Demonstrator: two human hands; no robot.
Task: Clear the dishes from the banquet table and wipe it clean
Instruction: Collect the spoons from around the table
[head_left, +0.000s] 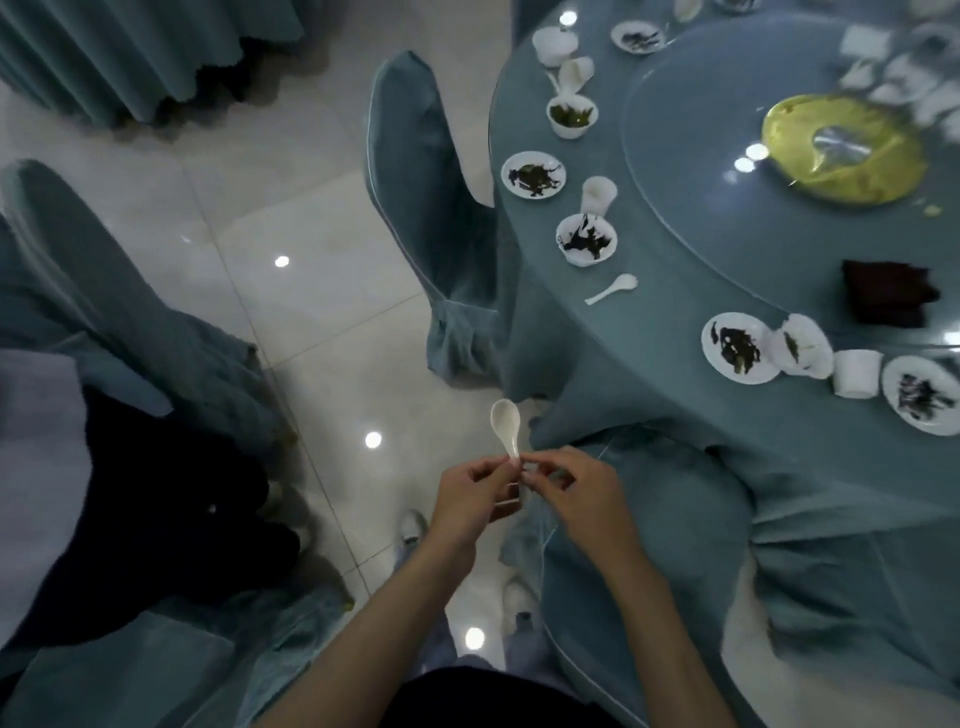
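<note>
The small white ceramic soup spoon (505, 422) points bowl-up just above both hands, off the table, probably being collected for carrying away. The left hand (467, 501) curls round its handle; the right hand (576, 493) pinches the handle alongside. Up and right of the hands, soiled white saucers (533, 174) wait on the round teal-clothed banquet table (649, 338).

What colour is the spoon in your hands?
The spoon is plain white, shown best in the head view.

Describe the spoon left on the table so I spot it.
On the round blue-clothed table, near its edge, sits a white bowl of dark scraps. Below it in view lies a white ceramic spoon, the only utensil among round dishes.
</note>
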